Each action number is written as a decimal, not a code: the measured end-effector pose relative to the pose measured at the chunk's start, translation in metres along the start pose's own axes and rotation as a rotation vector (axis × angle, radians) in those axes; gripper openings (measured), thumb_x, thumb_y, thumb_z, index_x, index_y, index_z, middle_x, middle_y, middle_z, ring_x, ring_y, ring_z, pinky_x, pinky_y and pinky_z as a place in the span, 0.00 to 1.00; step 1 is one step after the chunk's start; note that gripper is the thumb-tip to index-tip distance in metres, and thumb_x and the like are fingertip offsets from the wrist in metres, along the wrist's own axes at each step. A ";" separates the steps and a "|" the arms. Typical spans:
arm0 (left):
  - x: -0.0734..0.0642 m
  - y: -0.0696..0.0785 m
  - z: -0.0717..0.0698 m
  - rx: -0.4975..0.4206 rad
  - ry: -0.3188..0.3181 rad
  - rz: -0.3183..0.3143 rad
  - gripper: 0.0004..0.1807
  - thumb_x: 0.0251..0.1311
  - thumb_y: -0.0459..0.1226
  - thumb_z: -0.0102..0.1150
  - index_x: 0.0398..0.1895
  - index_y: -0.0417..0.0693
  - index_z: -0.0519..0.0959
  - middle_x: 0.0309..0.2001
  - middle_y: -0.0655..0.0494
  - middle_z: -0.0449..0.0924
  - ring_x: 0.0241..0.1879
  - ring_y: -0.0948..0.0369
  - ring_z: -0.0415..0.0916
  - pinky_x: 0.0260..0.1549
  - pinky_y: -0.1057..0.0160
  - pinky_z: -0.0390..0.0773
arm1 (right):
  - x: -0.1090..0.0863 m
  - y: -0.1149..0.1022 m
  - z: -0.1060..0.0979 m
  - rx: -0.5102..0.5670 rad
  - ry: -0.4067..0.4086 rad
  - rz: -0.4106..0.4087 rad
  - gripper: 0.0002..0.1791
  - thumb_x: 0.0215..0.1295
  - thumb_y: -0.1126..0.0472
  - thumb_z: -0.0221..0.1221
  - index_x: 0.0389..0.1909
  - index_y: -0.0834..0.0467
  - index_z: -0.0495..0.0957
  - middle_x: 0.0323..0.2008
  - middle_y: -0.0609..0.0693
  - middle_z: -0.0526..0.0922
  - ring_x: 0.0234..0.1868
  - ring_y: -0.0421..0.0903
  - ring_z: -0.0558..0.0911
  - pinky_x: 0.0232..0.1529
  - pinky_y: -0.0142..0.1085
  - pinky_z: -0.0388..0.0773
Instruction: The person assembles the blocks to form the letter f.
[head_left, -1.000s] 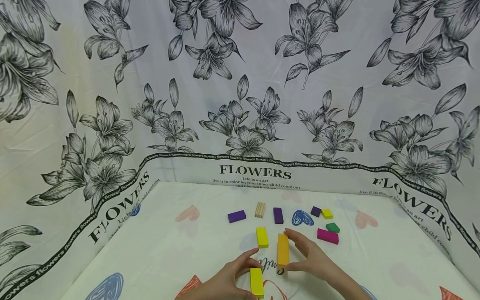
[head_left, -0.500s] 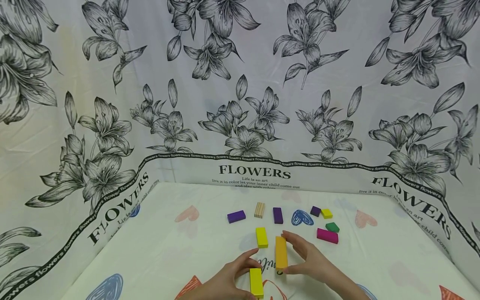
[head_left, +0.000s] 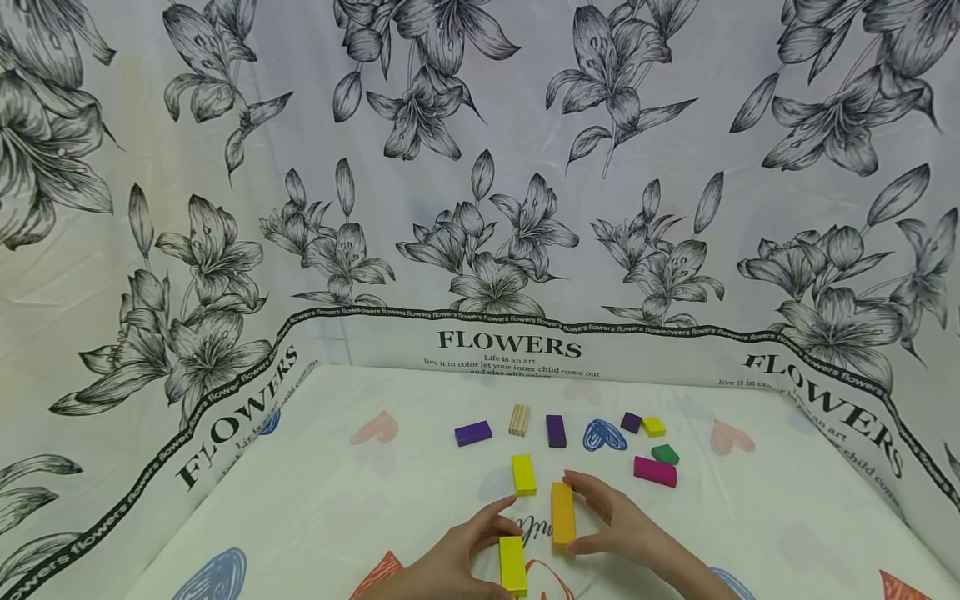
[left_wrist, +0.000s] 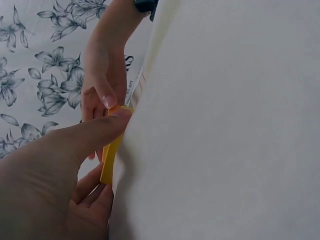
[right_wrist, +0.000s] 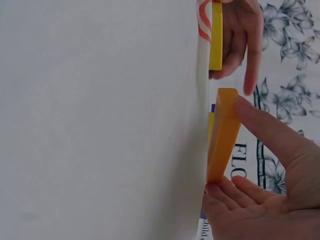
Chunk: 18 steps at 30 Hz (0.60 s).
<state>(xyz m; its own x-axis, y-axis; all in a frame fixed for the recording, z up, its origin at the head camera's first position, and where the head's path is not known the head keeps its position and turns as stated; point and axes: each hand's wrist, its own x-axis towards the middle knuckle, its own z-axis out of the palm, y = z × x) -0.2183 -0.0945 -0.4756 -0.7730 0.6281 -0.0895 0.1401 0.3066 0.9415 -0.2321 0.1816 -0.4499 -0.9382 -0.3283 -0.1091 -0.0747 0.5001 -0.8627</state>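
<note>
Orange block (head_left: 563,517), 3 yellow blocks (head_left: 513,565), black-flowered white backdrop (head_left: 517,125)

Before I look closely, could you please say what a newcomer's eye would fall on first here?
Most likely the white fabric backdrop with black flower prints, filling the upper part of the head view. Next, near the bottom centre, come the orange rectangular block in the right hand and the yellow rectangular block in the left hand. Beyond the right hand, a magenta rectangular block stands out on the white heart-printed cloth.

The room type is unclear, but flower-printed fabric (head_left: 480,125) screens a heart-patterned cloth (head_left: 375,492) on 3 sides.
</note>
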 end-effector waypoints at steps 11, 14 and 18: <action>-0.001 -0.001 -0.002 0.052 0.001 0.105 0.53 0.50 0.41 0.74 0.76 0.61 0.51 0.58 0.61 0.75 0.59 0.72 0.70 0.64 0.63 0.73 | 0.000 0.004 0.001 -0.024 -0.009 0.002 0.54 0.40 0.54 0.78 0.71 0.58 0.63 0.70 0.59 0.67 0.72 0.64 0.63 0.68 0.58 0.65; 0.000 0.000 -0.001 0.061 0.016 0.090 0.53 0.49 0.42 0.75 0.75 0.62 0.51 0.56 0.63 0.76 0.58 0.72 0.71 0.63 0.64 0.74 | 0.000 0.003 0.000 -0.023 -0.015 0.004 0.53 0.42 0.56 0.77 0.71 0.59 0.62 0.70 0.60 0.67 0.71 0.65 0.63 0.68 0.59 0.64; 0.001 0.003 0.000 0.052 0.035 0.072 0.54 0.47 0.42 0.76 0.75 0.64 0.51 0.54 0.67 0.76 0.56 0.73 0.72 0.62 0.65 0.75 | 0.001 0.003 0.000 -0.029 -0.015 0.010 0.53 0.42 0.56 0.77 0.71 0.58 0.62 0.70 0.60 0.67 0.72 0.64 0.63 0.68 0.59 0.64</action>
<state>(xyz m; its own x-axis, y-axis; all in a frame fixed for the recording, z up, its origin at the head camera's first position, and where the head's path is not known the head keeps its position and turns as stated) -0.2183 -0.0932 -0.4733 -0.7808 0.6247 -0.0102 0.2273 0.2992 0.9267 -0.2332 0.1827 -0.4526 -0.9338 -0.3354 -0.1249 -0.0756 0.5259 -0.8472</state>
